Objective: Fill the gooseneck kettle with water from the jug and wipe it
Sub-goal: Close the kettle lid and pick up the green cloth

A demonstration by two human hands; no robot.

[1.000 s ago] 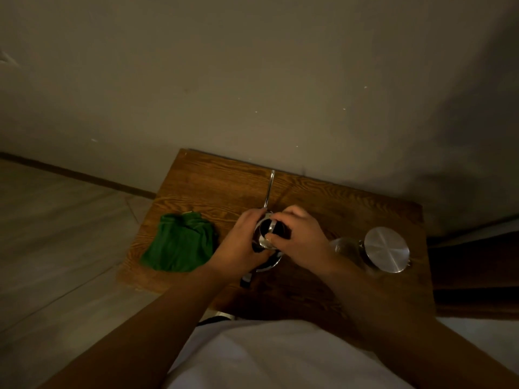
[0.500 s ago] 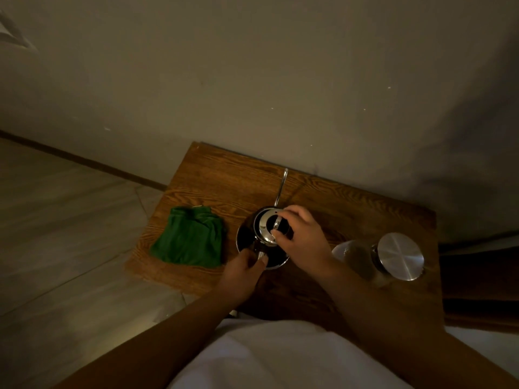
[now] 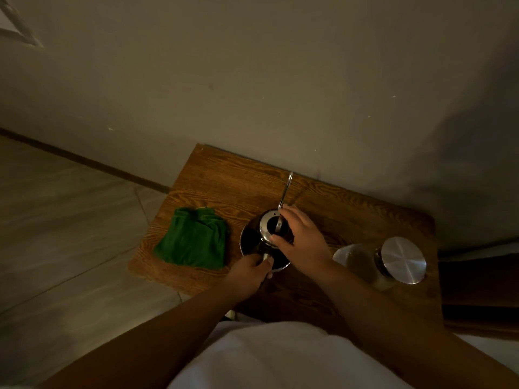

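Two hands work the gooseneck kettle (image 3: pixel 254 242): left hand (image 3: pixel 247 272) grips its handle, right hand (image 3: pixel 300 241) pinches the lid (image 3: pixel 271 224). Jug (image 3: pixel 362 262) waits beside; a slipping lid risks clattering.

Bare forearms (image 3: pixel 157 341), white garment (image 3: pixel 280 357)

Dim, warm light. Plain grey-beige wall (image 3: pixel 280 80) with small specks. Dark baseboard (image 3: pixel 84 161) running along pale tiled floor (image 3: pixel 56 234). Grained wooden table (image 3: pixel 224 181) pushed against wall, corner toward floor.
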